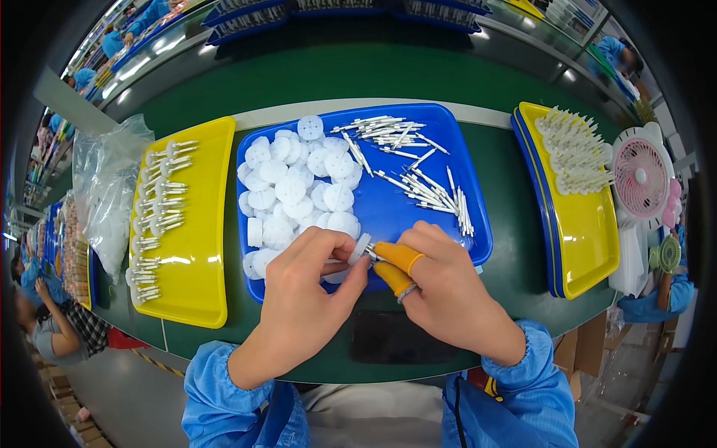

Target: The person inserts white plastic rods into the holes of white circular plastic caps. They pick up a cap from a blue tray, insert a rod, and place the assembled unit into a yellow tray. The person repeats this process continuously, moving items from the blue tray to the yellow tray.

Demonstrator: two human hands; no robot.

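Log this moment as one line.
left hand: pinching white disc; right hand: yellow-capped fingers at the disc; blue tray: loose discs left, thin rods right

Light-blue work jacket, thin shiny fabric. Left sleeve (pixel 224 407) loose, creased; right sleeve (pixel 534 388) same blue, full and wrinkled. Cuffs gathered, puckered at wrists. Left hand (pixel 308 275) bare. Right hand (pixel 448 276) — yellow-orange finger covers (pixel 397 256) on thumb and index finger; silvery band (pixel 408 292) at edge of thumb cover. Dark cord (pixel 458 403) down jacket front — pale greyish-beige trousers (pixel 373 407) on lap.
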